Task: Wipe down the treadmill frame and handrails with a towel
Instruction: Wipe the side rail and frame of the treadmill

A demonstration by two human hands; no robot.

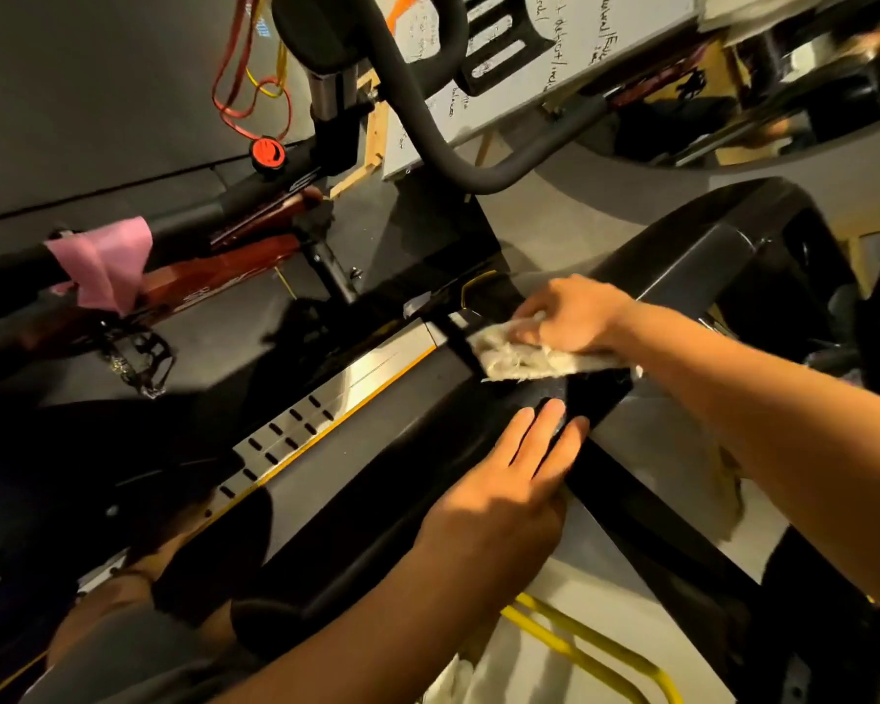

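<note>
A black treadmill frame bar (610, 480) slants from the lower right up toward the centre, beside a silver side rail (346, 393) with slots and a yellow edge. A pale, crumpled towel (524, 355) lies on the frame's upper part. My right hand (575, 315) presses down on the towel, fingers bent over it. My left hand (509, 485) rests flat on the black bar just below the towel, fingers straight and together. A curved black handrail (428, 129) rises at the top centre.
An exercise bike with a red frame (214, 276), a pink cloth (108, 261) on its bar and a pedal (138, 355) stands to the left. Red and yellow bands (240, 94) hang behind it. A whiteboard (555, 48) leans at the top. Yellow tubing (580, 647) lies at bottom right.
</note>
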